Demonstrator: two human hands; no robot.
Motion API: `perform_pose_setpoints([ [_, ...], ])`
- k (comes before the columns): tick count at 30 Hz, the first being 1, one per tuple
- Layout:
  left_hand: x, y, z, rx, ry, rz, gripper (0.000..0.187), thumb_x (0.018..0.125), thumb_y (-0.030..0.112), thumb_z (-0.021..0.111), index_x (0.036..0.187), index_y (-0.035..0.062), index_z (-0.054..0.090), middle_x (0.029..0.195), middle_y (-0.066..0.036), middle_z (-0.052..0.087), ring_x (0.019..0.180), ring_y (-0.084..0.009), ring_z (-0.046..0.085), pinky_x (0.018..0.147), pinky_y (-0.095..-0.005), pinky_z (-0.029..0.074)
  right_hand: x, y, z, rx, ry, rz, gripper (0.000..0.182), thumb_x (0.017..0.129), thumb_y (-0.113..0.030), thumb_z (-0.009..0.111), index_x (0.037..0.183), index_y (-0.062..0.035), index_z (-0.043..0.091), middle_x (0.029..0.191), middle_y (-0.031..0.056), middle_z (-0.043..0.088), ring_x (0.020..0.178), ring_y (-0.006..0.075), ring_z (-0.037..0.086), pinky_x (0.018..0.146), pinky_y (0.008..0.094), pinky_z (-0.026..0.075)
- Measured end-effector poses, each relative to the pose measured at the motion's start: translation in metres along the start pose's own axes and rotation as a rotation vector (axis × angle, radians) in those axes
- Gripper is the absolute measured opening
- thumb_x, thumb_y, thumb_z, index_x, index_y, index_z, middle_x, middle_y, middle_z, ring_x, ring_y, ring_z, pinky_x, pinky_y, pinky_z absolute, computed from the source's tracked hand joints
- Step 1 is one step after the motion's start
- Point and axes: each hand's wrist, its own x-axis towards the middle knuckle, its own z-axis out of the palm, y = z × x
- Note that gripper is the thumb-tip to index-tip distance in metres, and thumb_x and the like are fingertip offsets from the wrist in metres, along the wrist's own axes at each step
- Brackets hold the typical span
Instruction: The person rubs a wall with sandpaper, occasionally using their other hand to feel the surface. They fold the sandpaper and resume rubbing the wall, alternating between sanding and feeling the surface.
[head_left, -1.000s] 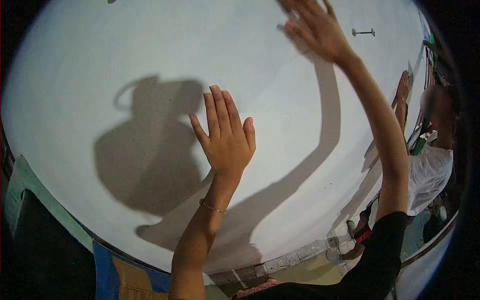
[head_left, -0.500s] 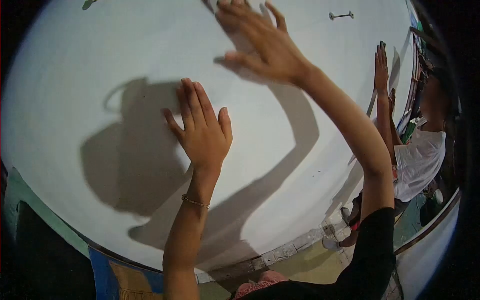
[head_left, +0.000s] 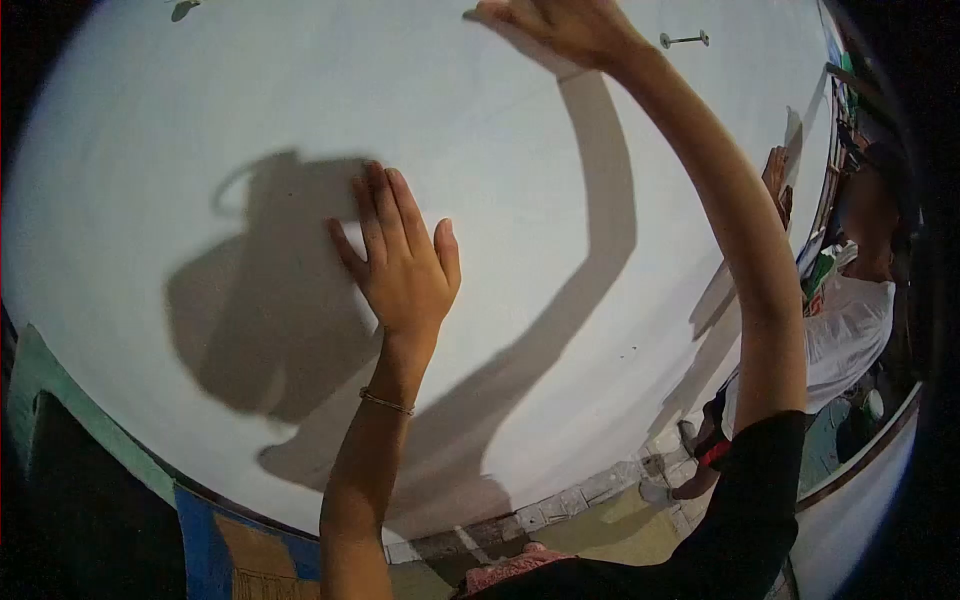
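A broad white surface [head_left: 520,200] fills most of the view. My left hand [head_left: 408,265] lies flat against it near the middle, fingers stretched out and thumb apart, with a thin bracelet [head_left: 386,402] on the wrist. Higher up, my right hand [head_left: 570,25] is at the surface by the top edge. Its upper fingers are cut off by the frame; the part that shows is spread, with one digit pointing left. Nothing shows in either hand. Shadows of my head and arms fall on the white surface.
At the right a person in a white shirt [head_left: 850,330] holds their hands [head_left: 777,180] up at the same surface. A small metal fixture [head_left: 684,40] is at the upper right. A blue and brown panel [head_left: 265,550] stands at the lower left. Tiles [head_left: 570,503] run along the bottom.
My right hand has moved up, partly out of the frame. My left hand has stayed in nearly the same place. The other person's hands are lower.
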Motion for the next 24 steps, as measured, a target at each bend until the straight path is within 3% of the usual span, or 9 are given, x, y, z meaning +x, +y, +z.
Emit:
perform_pose_setpoints([
  [1,0.001,0.001,0.0,0.005,-0.001,0.0,0.068,0.093,0.035,0.043,0.144,-0.0037,0.022,0.149,-0.02,0.027,0.138,-0.0327,0.027,0.108,-0.0609,0.017,0.005,0.016,0.026,-0.417,0.045,0.069,0.088,0.09,-0.067,0.025,0.146,0.0,0.017,0.153,0.0178,0.017,0.143,0.0304,0.011,0.113,0.0546,0.003],
  [4,0.003,0.0,0.001,0.019,0.0,-0.008,0.067,0.093,0.035,0.044,0.144,-0.0035,0.023,0.149,-0.02,0.027,0.138,-0.032,0.027,0.108,-0.0608,0.017,0.009,0.007,0.011,0.061,0.017,0.162,0.085,0.09,-0.068,0.028,0.146,-0.0048,0.02,0.153,0.0151,0.018,0.143,0.0287,0.012,0.113,0.0536,0.003],
  [14,-0.005,-0.002,0.012,0.013,-0.053,-0.02,0.065,0.093,0.037,0.042,0.143,-0.0025,0.027,0.151,-0.019,0.024,0.14,-0.0301,0.023,0.11,-0.0587,0.011,-0.064,-0.053,0.01,0.268,0.0,0.024,0.075,0.088,-0.068,0.035,0.146,-0.0205,0.028,0.154,0.0062,0.021,0.143,0.0229,0.017,0.114,0.0503,0.005],
  [15,-0.006,-0.003,0.013,0.014,-0.055,-0.016,0.064,0.094,0.037,0.041,0.143,-0.0025,0.028,0.151,-0.019,0.024,0.141,-0.0299,0.022,0.111,-0.058,0.009,-0.076,-0.063,0.003,0.214,-0.041,0.004,0.085,0.087,-0.071,0.032,0.145,-0.0097,0.029,0.151,0.0112,0.026,0.141,0.0248,0.023,0.11,0.054,0.015],
  [21,-0.014,-0.009,0.021,-0.024,-0.05,-0.018,0.062,0.095,0.037,0.038,0.144,-0.0016,0.027,0.152,-0.019,0.023,0.142,-0.0301,0.02,0.112,-0.0556,0.006,-0.181,-0.135,-0.015,0.349,-0.369,0.051,0.083,0.087,-0.069,0.037,0.145,-0.0092,0.031,0.152,0.0125,0.023,0.142,0.0226,0.019,0.112,0.05,0.005],
  [24,-0.019,-0.012,0.029,-0.046,-0.04,-0.019,0.062,0.096,0.036,0.037,0.144,-0.001,0.027,0.151,-0.019,0.023,0.142,-0.0302,0.02,0.112,-0.0557,0.006,-0.233,-0.17,-0.022,0.414,-0.47,0.101,0.081,0.088,-0.065,0.042,0.144,-0.0072,0.032,0.15,0.0127,0.026,0.141,0.0239,0.021,0.111,0.0507,0.008],
])
